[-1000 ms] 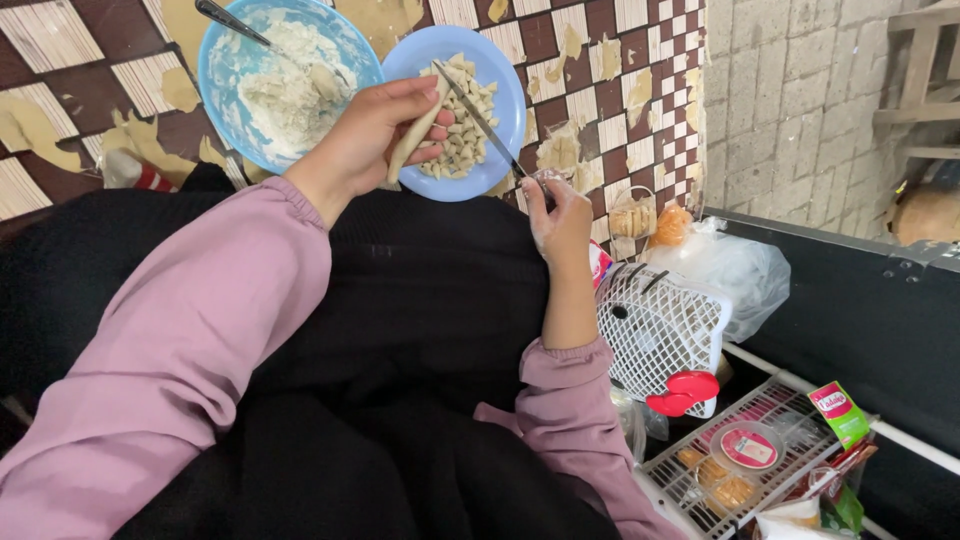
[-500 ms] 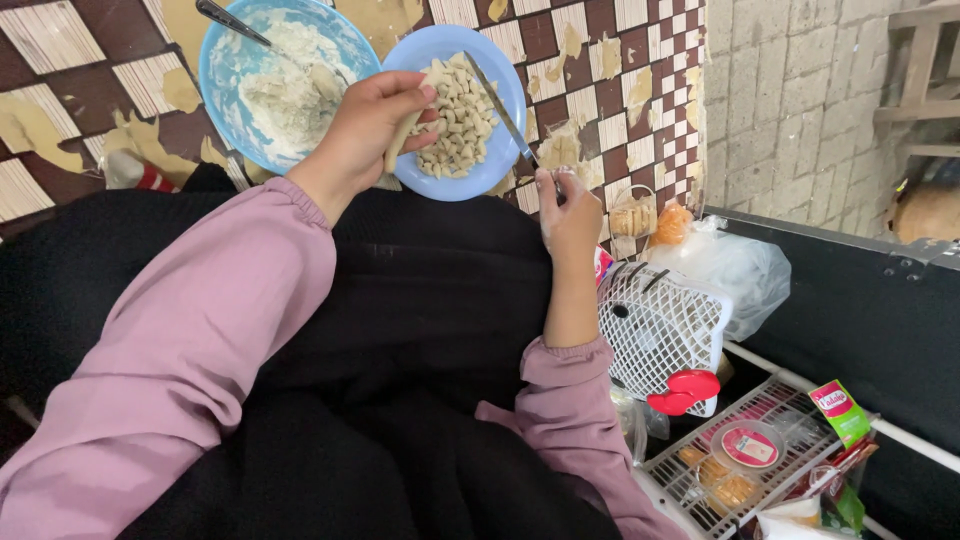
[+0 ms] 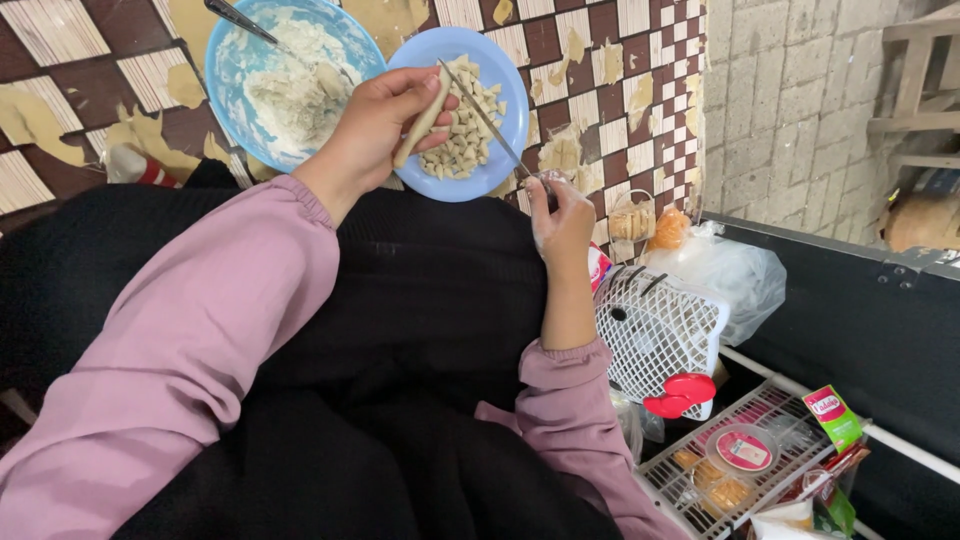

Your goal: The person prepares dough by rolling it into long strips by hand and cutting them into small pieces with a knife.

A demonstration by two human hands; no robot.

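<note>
Pink long sleeves with gathered cuffs over a black garment

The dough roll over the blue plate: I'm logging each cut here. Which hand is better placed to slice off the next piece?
The right hand, probably. It grips the knife, whose blade lies across the blue plate beside the dough roll. The left hand is occupied, its fingers holding that roll.

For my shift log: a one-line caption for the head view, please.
Left hand holds a dough strip over the blue plate; right hand holds a knife beside it.
</note>
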